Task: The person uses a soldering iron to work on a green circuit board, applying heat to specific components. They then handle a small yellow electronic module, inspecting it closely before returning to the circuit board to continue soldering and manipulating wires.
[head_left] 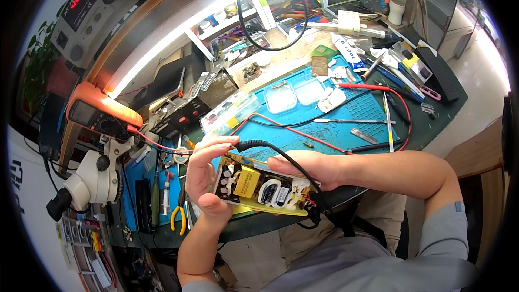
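One yellow power-supply circuit board with black and yellow components (262, 186), held over blue silicone work mat (324, 124). Left hand (208, 176) clamps its left end; right hand (308, 165) covers the top edge, one black cable (281, 154) under the fingers.

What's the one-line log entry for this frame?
left hand: grips left end of yellow power-supply circuit board | right hand: holds board's right side, black cable across it | below: blue work mat
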Action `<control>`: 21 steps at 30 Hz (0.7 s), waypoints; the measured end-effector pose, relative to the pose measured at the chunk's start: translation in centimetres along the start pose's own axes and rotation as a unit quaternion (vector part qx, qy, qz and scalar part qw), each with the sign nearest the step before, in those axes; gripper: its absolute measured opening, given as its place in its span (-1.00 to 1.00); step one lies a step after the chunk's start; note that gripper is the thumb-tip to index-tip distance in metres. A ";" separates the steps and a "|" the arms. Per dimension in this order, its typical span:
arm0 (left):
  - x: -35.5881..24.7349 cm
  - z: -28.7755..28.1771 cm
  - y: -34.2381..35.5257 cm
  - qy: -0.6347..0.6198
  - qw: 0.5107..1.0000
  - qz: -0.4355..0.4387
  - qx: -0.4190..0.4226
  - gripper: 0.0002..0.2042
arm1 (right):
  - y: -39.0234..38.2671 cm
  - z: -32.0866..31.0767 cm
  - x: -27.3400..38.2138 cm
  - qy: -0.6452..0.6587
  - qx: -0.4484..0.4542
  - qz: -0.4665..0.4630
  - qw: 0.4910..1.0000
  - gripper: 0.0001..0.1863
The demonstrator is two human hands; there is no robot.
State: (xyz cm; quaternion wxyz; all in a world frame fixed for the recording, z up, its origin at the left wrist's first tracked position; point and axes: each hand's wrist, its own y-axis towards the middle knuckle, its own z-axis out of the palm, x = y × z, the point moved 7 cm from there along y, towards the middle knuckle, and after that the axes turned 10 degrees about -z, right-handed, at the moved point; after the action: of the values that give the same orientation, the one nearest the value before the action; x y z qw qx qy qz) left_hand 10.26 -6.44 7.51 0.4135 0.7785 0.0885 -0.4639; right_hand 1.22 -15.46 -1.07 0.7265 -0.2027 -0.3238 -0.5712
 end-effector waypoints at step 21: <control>2.3 0.0 0.1 0.001 0.998 -0.065 0.001 -0.24 | -0.8 0.2 0.7 0.016 -0.052 0.043 0.998 -0.28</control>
State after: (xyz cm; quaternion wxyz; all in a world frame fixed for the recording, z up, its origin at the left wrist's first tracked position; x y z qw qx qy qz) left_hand 11.62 -7.08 5.72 0.3817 0.7720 0.1386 -0.4889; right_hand 0.48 -16.03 -0.49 0.7439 -0.2450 -0.2733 -0.5585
